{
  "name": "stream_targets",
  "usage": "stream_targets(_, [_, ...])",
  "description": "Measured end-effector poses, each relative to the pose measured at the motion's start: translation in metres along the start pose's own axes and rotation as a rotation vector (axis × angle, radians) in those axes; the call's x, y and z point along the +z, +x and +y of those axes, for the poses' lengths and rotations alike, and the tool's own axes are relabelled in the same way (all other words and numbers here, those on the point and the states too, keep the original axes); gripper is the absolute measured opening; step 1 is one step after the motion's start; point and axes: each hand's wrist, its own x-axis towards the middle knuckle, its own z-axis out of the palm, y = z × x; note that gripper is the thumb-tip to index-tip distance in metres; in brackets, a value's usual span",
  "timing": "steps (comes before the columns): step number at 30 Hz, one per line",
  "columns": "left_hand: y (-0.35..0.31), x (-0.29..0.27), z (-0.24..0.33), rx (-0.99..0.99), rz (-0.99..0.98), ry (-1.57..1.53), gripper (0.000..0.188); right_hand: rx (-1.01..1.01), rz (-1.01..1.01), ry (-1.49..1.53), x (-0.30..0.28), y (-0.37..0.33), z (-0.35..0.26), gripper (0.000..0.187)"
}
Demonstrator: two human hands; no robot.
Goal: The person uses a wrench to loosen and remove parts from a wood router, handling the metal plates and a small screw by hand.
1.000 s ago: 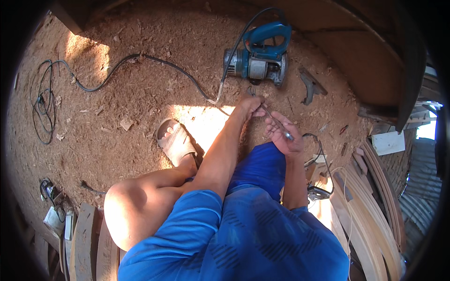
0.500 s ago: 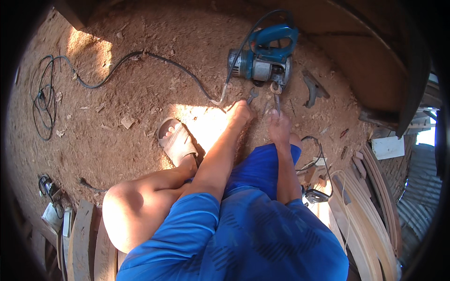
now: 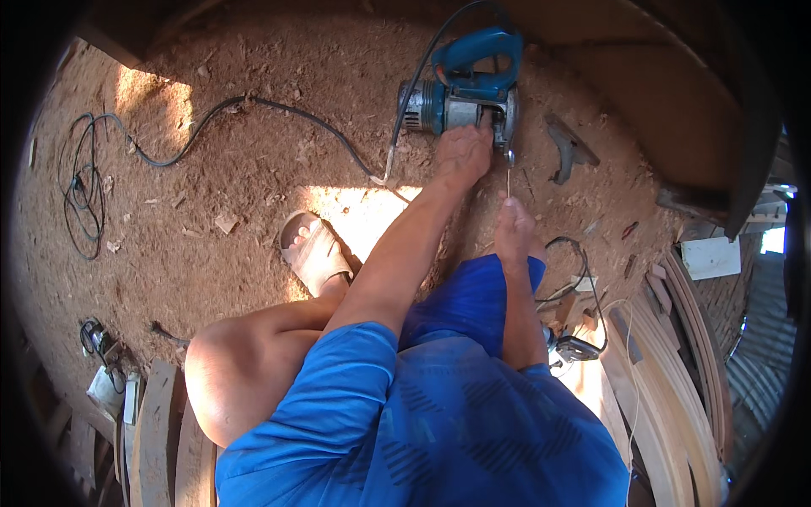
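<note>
1. Location: power tool (image 3: 460, 95) at far centre of the scene, lying on brown ground (image 3: 253, 186) strewn with chips and dust, just beyond the hands.
2. Appearance: blue loop handle (image 3: 481, 40); silver-grey cylindrical body; dark blue ribbed collar and slotted grey cap at left; metal frame and base at right, with an open recess between body and base. Worn, dusty finish.
3. Orientation: long axis of body running left to right, roughly level across the scene; cap end pointing left, base end pointing right, handle on far side.
4. Left hand (image 3: 465, 155): against near side of body, one finger extended into the recess. Remaining fingers bent; cannot tell whether gripping anything.
5. Right hand (image 3: 514, 228): clenched around near end of slim metal wrench (image 3: 508, 179), right of left hand.
6. Wrench orientation: long axis running near to far, head pointing far, at near edge of base. Cannot tell whether touching or just beside.
7. Power cable (image 3: 263, 101): dark, looping over far left of tool, then winding left across ground.
8. Surroundings: grey metal bracket (image 3: 566, 152) to right of tool, apart from it; sandal (image 3: 316, 258) on foot, nearer and left; curved timber pieces (image 3: 667, 397) at near right.
</note>
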Motion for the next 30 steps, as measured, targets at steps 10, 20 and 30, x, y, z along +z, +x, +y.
stream_targets(10, [0.005,-0.012,0.009,-0.026,-0.065,0.019,0.036,0.238,-0.013,0.06,0.03,0.011,0.004,0.034])
stream_targets(20, [0.014,-0.034,0.015,-0.004,-0.193,0.056,0.032,0.356,0.006,0.575,0.06,0.045,-0.006,0.024])
stream_targets(30, [0.009,-0.031,0.016,-0.025,-0.174,0.055,0.032,0.266,-0.004,0.665,0.066,0.052,-0.006,0.023])
